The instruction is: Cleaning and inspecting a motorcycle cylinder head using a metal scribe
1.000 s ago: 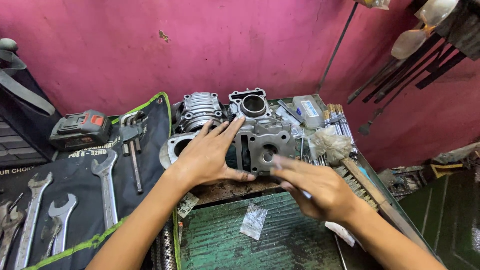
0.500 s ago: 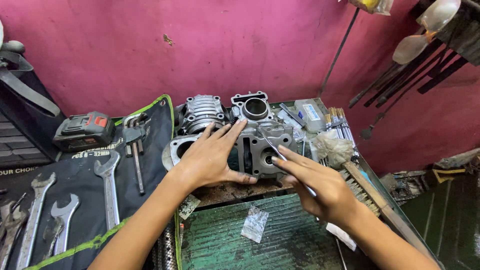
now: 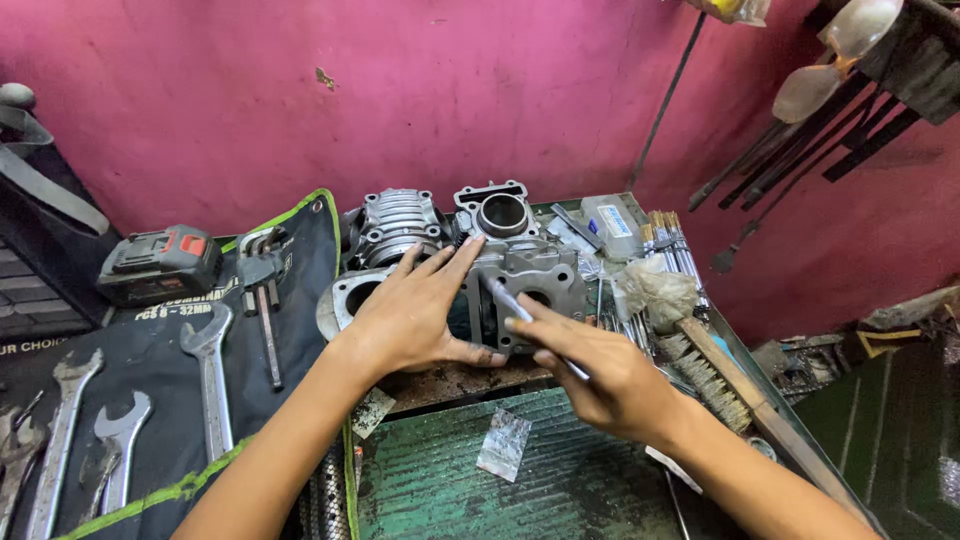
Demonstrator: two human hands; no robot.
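Wrenches (image 3: 205,375) lie on a dark tool mat (image 3: 150,340) at the left, with a black cordless battery pack (image 3: 160,262) behind them. The left hand (image 3: 415,315) rests flat, fingers (image 3: 455,262) spread, on a grey engine cylinder head (image 3: 530,275) standing on the grimy surface (image 3: 450,380) (two more finned cylinder parts sit just behind it). The right hand (image 3: 610,375) pinches a thin metal tool (image 3: 525,315), its tip touching the head's front face. Further right, a wire brush (image 3: 715,375) lies near a crumpled rag (image 3: 655,290)
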